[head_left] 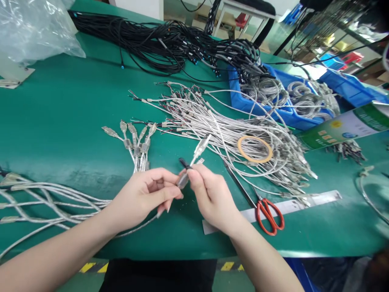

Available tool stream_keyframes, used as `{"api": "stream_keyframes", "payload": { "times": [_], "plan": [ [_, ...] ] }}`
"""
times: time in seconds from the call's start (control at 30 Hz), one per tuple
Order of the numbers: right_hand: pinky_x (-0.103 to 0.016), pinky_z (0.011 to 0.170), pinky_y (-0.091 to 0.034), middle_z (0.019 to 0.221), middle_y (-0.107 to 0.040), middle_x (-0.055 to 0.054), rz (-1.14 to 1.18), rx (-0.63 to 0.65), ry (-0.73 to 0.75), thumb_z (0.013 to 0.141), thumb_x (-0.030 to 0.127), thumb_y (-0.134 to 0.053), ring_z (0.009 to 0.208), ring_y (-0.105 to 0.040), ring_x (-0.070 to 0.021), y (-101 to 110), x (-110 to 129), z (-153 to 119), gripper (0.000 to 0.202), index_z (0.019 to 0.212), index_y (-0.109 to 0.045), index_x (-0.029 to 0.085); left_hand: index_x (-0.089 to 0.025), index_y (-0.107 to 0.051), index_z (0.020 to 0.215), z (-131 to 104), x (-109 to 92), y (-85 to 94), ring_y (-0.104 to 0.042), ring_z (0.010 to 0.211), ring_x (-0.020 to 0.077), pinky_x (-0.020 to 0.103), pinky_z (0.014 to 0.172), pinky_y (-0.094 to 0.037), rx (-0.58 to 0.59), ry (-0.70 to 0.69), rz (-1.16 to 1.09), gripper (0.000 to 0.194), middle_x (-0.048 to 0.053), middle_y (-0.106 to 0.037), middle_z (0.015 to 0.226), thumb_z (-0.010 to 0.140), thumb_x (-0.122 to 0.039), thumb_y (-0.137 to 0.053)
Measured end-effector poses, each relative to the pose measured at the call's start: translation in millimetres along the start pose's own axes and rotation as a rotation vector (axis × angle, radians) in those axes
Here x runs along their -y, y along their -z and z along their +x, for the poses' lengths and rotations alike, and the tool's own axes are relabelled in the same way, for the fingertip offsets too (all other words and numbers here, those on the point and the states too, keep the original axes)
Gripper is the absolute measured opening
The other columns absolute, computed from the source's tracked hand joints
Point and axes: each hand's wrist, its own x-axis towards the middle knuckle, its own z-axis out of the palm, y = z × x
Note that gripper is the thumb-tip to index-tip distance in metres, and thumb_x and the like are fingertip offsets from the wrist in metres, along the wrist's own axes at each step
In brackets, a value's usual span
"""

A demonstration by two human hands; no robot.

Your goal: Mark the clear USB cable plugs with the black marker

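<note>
Between my hands is a grey USB cable with a clear-sleeved moulded part. My left hand pinches it from the left, fingertips at the sleeve. From the other side my right hand closes on the same cable, thumb against forefinger. A USB plug points up and away above the right fingers. A short black piece sticks out beside it; I cannot tell what it is. Just left of my hands lies a bundle of similar USB cables, plugs pointing away.
Red-handled scissors lie across a steel ruler at right. Behind are a heap of grey cables, a tape ring, blue bins and black cables. A plastic bag sits far left.
</note>
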Motion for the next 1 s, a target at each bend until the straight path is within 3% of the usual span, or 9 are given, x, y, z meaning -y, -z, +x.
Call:
{"api": "stream_keyframes", "payload": {
  "times": [0.07,0.2,0.27,0.43,0.6,0.8,1.0],
  "plan": [
    [-0.023,0.056,-0.033,0.066,-0.048,0.000,0.058,-0.053,-0.052,0.103,0.034,-0.036,0.058,-0.042,-0.0090,1,-3,2,0.032,0.086,-0.055,0.015,-0.013,-0.065,0.089,-1,0,0.6,-0.054,0.051,0.0056,0.012,0.046,-0.045,0.038,0.031,-0.030,0.011,0.000,-0.064,0.070,0.089,-0.023,-0.064],
    [-0.021,0.051,-0.031,0.058,-0.039,0.004,0.490,0.019,-0.157,0.099,0.044,-0.048,0.052,-0.036,-0.0073,3,-7,5,0.032,0.107,-0.061,0.016,-0.012,-0.067,0.080,1,2,2.3,-0.058,0.056,0.0071,0.014,0.052,-0.050,0.129,0.074,-0.155,0.020,0.001,-0.062,0.069,0.091,-0.028,-0.062],
    [-0.020,0.048,-0.029,0.058,-0.037,0.005,0.596,-0.001,-0.201,0.096,0.043,-0.056,0.049,-0.032,-0.0058,2,-9,6,0.030,0.107,-0.063,0.017,-0.012,-0.068,0.082,2,2,1.8,-0.061,0.058,0.0084,0.015,0.055,-0.051,0.153,0.098,-0.207,0.020,0.003,-0.064,0.070,0.091,-0.028,-0.062],
    [-0.019,0.044,-0.025,0.059,-0.043,0.003,0.638,-0.045,-0.244,0.093,0.041,-0.061,0.048,-0.031,-0.0045,-3,-14,7,0.026,0.093,-0.065,0.015,-0.013,-0.066,0.105,1,-1,-1.4,-0.066,0.062,0.0117,0.016,0.055,-0.054,0.095,0.112,-0.278,0.019,0.004,-0.070,0.076,0.087,-0.019,-0.067],
    [-0.019,0.045,-0.026,0.061,-0.046,0.003,0.644,-0.071,-0.234,0.093,0.041,-0.061,0.048,-0.032,-0.0043,-4,-15,7,0.026,0.095,-0.066,0.016,-0.013,-0.066,0.110,0,-1,-1.2,-0.068,0.067,0.0115,0.014,0.056,-0.055,0.108,0.083,-0.263,0.025,0.005,-0.072,0.081,0.085,-0.011,-0.065],
    [-0.021,0.044,-0.023,0.061,-0.048,0.002,0.494,-0.146,-0.225,0.090,0.043,-0.063,0.048,-0.031,-0.0055,-3,-15,6,0.026,0.090,-0.067,0.017,-0.013,-0.055,0.108,0,1,-1.3,-0.070,0.067,0.0137,0.015,0.056,-0.055,0.094,0.116,-0.254,0.022,0.007,-0.074,0.081,0.088,-0.017,-0.064],
    [-0.021,0.046,-0.025,0.061,-0.047,0.001,0.466,-0.135,-0.223,0.091,0.045,-0.062,0.049,-0.032,-0.0063,-3,-16,7,0.030,0.091,-0.068,0.016,-0.013,-0.050,0.107,-2,2,-1.6,-0.071,0.068,0.0143,0.017,0.059,-0.057,0.108,0.101,-0.267,0.022,0.007,-0.074,0.082,0.090,-0.016,-0.063]
  ]
}}
